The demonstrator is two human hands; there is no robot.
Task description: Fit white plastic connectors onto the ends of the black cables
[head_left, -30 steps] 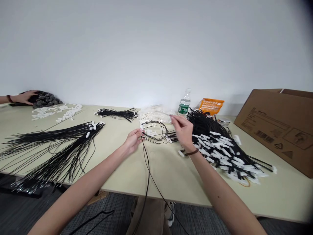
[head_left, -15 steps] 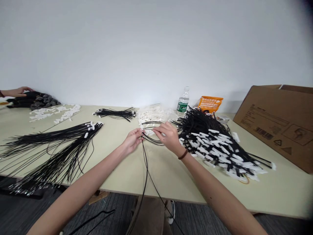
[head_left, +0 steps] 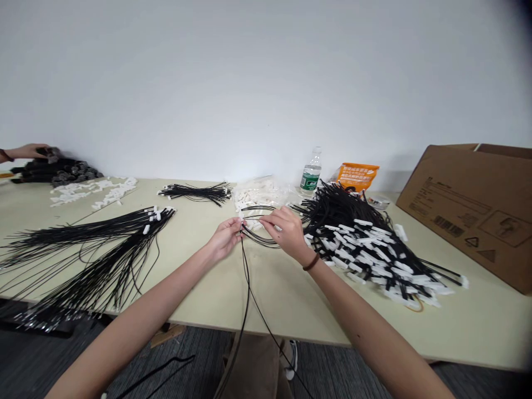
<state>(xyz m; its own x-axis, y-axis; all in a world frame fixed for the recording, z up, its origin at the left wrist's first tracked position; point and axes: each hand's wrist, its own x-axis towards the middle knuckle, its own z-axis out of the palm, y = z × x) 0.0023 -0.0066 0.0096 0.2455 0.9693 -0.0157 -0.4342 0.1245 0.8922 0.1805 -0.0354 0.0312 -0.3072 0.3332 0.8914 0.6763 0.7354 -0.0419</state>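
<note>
My left hand [head_left: 226, 238] is closed, its thumb and fingertips pinching a small white connector [head_left: 241, 215] that is partly hidden. Several black wires [head_left: 260, 239] curve from this connector toward my right hand. Two longer black wires [head_left: 248, 282] hang from it over the table's front edge. My right hand [head_left: 286, 230] pinches one thin black wire [head_left: 251, 219] a short way to the right of the connector. Just behind both hands lies a clear plastic bag [head_left: 266, 190] with white connectors in it.
Black wires with white connectors [head_left: 366, 244] are heaped at right, before a water bottle [head_left: 311, 174], an orange packet [head_left: 357, 176] and a cardboard box [head_left: 469, 210]. Wire bundles [head_left: 103, 249] lie left, another [head_left: 195, 192] behind. Another person's hand [head_left: 31, 151] touches dark bundles [head_left: 62, 170].
My hands hold almost the same position on the connector and wire. At far left, the other person's hand has drawn back slightly and now lifts the end of a dark bundle.
</note>
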